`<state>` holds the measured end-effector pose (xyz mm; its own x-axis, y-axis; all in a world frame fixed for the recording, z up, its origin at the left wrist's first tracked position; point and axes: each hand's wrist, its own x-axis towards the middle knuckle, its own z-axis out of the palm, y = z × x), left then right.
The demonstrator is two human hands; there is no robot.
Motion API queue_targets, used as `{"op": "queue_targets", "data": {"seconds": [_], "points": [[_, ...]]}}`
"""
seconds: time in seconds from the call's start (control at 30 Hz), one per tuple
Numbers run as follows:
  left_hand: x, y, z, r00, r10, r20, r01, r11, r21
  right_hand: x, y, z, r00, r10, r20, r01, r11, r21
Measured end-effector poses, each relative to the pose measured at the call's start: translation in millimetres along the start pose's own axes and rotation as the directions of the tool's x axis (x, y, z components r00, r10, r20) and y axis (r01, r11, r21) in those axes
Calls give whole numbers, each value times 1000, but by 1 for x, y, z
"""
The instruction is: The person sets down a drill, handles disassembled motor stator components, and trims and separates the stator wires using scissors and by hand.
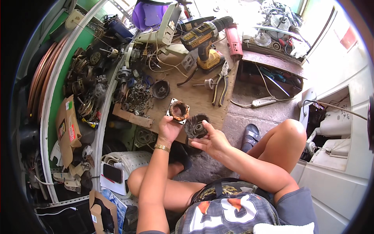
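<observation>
Got a square-flanged stator point(180, 117) up in the left grip point(166, 130), pinched by its lower left corner between thumb and fingers. Holding a dark cover point(196, 125) in the right grip point(215, 141), right beside the stator, with thumb on top and fingers half spread underneath. Got both pieces near the front edge of the worktop point(200, 104). Can also see a drill point(202, 36) with pliers point(221, 86) near it, plus a dark cup point(161, 89) and a pile of screws point(140, 95) further left.
</observation>
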<state>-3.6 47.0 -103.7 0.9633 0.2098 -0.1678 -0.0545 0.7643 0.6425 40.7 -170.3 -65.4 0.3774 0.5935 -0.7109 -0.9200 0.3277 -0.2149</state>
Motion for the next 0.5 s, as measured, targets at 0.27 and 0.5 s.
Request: {"op": "queue_targets", "data": {"seconds": [0.27, 0.5], "points": [[19, -4, -17, 982, -44, -182, 71, 987, 145, 11, 9, 1, 999, -48, 3, 48, 997, 55], [25, -5, -18, 922, 63, -382, 115, 897, 426, 14, 12, 10, 999, -49, -23, 50, 998, 35]]}}
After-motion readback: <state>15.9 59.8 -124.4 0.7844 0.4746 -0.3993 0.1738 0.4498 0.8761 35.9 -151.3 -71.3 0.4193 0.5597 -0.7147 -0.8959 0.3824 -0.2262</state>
